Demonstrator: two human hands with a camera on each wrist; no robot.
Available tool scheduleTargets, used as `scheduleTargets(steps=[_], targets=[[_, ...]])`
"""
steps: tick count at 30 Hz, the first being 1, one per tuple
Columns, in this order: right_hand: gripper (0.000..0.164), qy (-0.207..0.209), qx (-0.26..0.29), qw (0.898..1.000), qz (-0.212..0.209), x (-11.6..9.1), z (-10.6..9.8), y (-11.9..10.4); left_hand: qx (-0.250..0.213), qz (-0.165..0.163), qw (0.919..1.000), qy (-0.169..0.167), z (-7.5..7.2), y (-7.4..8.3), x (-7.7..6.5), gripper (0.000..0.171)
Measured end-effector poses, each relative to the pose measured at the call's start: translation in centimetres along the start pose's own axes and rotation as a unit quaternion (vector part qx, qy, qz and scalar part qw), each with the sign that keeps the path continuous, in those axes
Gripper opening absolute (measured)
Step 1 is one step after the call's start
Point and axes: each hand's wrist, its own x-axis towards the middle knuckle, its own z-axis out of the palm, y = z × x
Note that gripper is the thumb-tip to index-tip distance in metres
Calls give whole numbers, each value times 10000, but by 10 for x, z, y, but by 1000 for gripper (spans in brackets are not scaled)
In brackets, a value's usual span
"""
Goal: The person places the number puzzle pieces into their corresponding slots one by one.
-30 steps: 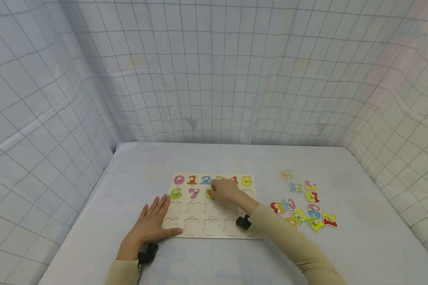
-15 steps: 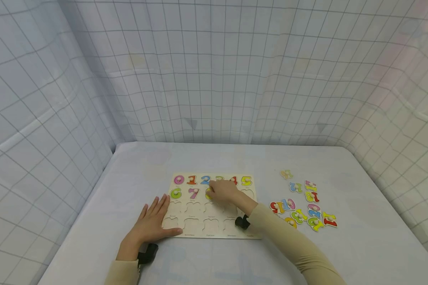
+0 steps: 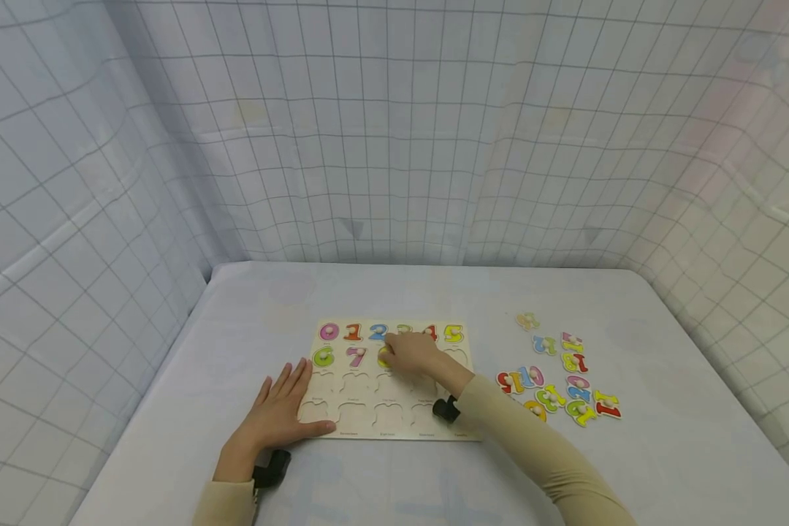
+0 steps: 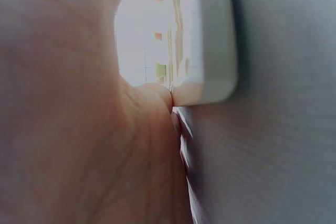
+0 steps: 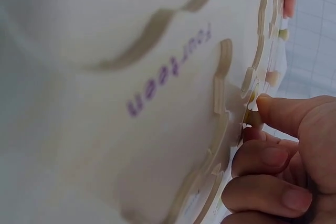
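Note:
A wooden number puzzle board lies on the white table, with 0 to 7 in its upper recesses. My left hand rests flat at its left edge, fingers spread and thumb along the front corner. Over the second row, my right hand pinches the small wooden knob of a yellow number 8 piece. That piece sits at its recess to the right of the purple 7, mostly hidden under the fingers. In the right wrist view, the thumb is on the knob and the other fingers are curled.
To the right of the board lies a loose group of two-digit number pieces, among them a red and yellow 11 and a green and yellow 19. A pale piece lies farther back. Grid-patterned cloth walls surround the table.
My right hand has shifted very slightly to the left over the yellow 8, its fingers still at the knob. The left hand stays in place on the board.

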Motion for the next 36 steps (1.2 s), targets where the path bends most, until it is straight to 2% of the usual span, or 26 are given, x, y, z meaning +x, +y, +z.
scheduleTargets(steps=[14, 20, 24, 30, 36], targets=[[33, 112, 259, 9995, 109, -6, -1, 5, -109, 58, 9999, 37, -1, 2, -1, 115], [32, 276, 649, 9975, 85, -20, -18, 20, -122, 84, 9999, 88, -2, 2, -1, 116], [29, 505, 886, 9946, 182, -38, -38, 39, -44, 14, 10000, 17, -3, 1, 0, 116], [29, 954, 969, 9899, 394, -73, -61, 85, -47, 17, 10000, -12, -2, 1, 1, 116], [40, 1038, 1060, 9841, 979, -113, -72, 132, -126, 119, 9998, 114, -1, -2, 1, 115]])
